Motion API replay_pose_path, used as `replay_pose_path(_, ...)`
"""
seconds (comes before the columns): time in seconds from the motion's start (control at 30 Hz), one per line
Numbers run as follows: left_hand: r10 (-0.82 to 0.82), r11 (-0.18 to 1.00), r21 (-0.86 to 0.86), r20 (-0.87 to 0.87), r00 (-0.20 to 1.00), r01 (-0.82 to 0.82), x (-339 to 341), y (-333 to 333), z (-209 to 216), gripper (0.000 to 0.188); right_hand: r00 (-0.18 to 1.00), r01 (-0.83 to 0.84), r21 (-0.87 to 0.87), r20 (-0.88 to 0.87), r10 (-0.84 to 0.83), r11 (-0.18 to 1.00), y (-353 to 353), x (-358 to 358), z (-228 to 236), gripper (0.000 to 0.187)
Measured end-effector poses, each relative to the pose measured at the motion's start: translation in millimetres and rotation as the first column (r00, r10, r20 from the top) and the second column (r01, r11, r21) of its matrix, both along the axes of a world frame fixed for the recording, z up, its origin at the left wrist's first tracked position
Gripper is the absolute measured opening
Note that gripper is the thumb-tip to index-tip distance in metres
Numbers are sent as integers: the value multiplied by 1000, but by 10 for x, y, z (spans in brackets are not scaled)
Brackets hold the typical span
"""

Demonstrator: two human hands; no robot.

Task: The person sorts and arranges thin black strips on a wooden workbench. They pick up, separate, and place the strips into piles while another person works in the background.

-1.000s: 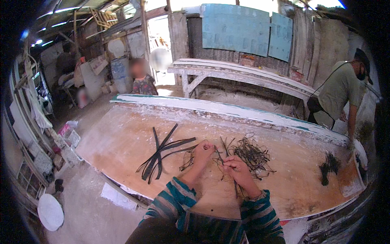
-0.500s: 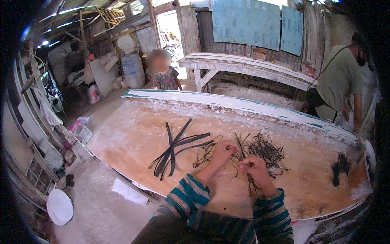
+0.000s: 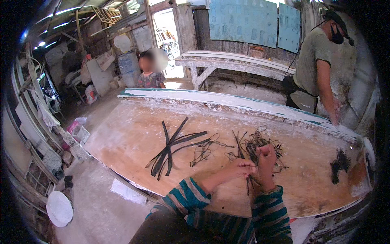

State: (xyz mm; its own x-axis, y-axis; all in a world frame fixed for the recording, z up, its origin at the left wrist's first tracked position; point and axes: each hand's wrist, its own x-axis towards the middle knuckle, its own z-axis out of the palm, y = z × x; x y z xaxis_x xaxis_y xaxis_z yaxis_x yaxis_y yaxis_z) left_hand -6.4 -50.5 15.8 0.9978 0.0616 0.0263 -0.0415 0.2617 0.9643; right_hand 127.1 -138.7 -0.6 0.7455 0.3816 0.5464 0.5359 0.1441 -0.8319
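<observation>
Over a brown wooden bench [image 3: 118,138], pinching with bare left hand [image 3: 240,168] and right hand [image 3: 266,156], cannot tell what; at left hand's one o'clock, could snag tangled thin black strands [image 3: 252,143] by tugging.

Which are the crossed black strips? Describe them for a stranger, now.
Find the long brown wooden-looking table with a white far edge. On its left half lie flat black strips crossed like a star. Unlike the thin, tangled dark strands to their right, they're broad.

Tangled black strands [image 3: 254,142] lie beside narrow strips [image 3: 240,149].
</observation>
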Motion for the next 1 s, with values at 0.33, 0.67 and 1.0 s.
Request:
replay_pose_path(0.33, 393, 834, 367, 127, 911, -411, -5, 207, 72, 15, 997, 46, -15, 69, -45, 999, 12, 67, -57, 13)
replay_pose_path(0.67, 786, 379, 371, 354, 506, -848, 94, 829, -341, 13, 881, -398, -351, 111, 460, 847, 18, -457, 193, 12)
replay_pose_path(1.0, 774, 420, 444, 280, 568, -792, 15, 673, -152, 10, 742, -663, -216, -65, 667, 717, 73, -338, -16, 15)
